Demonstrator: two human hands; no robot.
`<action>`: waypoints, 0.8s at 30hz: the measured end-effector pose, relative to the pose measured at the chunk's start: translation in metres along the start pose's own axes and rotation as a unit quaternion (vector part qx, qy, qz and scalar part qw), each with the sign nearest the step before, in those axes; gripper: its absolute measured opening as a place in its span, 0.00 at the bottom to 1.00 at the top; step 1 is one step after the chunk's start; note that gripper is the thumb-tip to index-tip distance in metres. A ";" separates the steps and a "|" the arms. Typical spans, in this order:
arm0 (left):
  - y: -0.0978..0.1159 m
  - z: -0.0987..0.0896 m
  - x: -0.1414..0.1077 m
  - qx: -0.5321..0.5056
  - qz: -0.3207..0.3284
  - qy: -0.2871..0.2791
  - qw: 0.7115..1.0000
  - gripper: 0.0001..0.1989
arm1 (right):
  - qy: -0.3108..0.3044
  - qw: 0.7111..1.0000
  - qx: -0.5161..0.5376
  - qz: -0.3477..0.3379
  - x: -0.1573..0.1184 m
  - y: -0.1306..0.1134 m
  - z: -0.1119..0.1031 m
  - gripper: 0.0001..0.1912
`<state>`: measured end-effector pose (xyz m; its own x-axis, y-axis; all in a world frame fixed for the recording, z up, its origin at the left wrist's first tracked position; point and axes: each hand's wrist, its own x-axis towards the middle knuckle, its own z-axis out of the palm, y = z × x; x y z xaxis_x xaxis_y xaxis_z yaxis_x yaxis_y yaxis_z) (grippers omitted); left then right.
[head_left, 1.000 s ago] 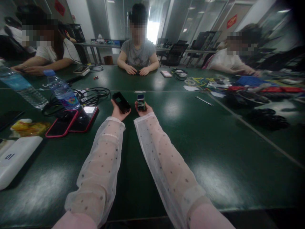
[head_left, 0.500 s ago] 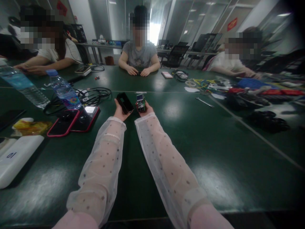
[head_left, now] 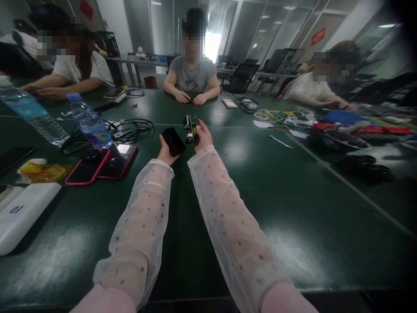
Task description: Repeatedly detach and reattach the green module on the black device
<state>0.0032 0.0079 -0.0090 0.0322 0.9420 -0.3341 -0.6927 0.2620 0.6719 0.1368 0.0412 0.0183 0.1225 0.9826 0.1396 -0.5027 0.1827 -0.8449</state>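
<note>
The left hand [head_left: 165, 153] grasps a small black rectangular plastic casing [head_left: 173, 141], held above the dark green table [head_left: 293, 208]. Just right of it, the right hand [head_left: 203, 135] grasps a small green circuit module with a screen [head_left: 190, 128], turned on edge beside the casing. Far left lie coiled black cables [head_left: 130, 130], a clear plastic water bottle [head_left: 89, 124] and two red-cased phones [head_left: 102, 163].

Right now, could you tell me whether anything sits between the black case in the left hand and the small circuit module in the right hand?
Nothing visible does. The black case and circuit module are held side by side above the table, only a narrow open gap between.
</note>
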 end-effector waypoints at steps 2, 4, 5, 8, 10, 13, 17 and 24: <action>0.000 0.001 0.000 0.002 -0.004 -0.007 1.000 0.42 | -0.043 0.996 -0.067 -0.041 -0.002 0.001 0.006 0.22; 0.000 0.000 0.000 -0.001 -0.006 -0.026 1.000 0.43 | -0.073 0.986 -0.127 -0.079 -0.005 0.003 0.011 0.22; 0.000 0.000 0.000 -0.002 -0.007 -0.039 0.999 0.44 | -0.084 0.980 -0.155 -0.094 -0.007 0.005 0.013 0.22; 0.000 -0.002 0.000 0.001 -0.007 -0.072 0.997 0.44 | -0.102 0.962 -0.222 -0.124 -0.012 0.010 0.019 0.22; 0.000 -0.003 0.000 0.005 -0.005 -0.078 0.997 0.43 | -0.102 0.952 -0.254 -0.134 -0.016 0.012 0.021 0.22; 0.000 -0.003 -0.001 0.004 -0.004 -0.074 0.997 0.42 | -0.092 0.949 -0.271 -0.130 -0.025 0.009 0.026 0.21; 0.000 -0.002 -0.002 -0.014 -0.002 -0.081 0.997 0.40 | -0.101 0.969 -0.210 -0.086 -0.044 -0.001 0.034 0.18; 0.000 -0.002 -0.002 -0.024 0.002 -0.090 0.996 0.37 | -0.083 0.981 -0.164 -0.066 -0.050 -0.003 0.038 0.14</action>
<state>0.0016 0.0055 -0.0102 0.1551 0.9662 -0.2058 -0.7269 0.2527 0.6386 0.0997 -0.0068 0.0333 0.0135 0.9481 0.3178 -0.1870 0.3146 -0.9306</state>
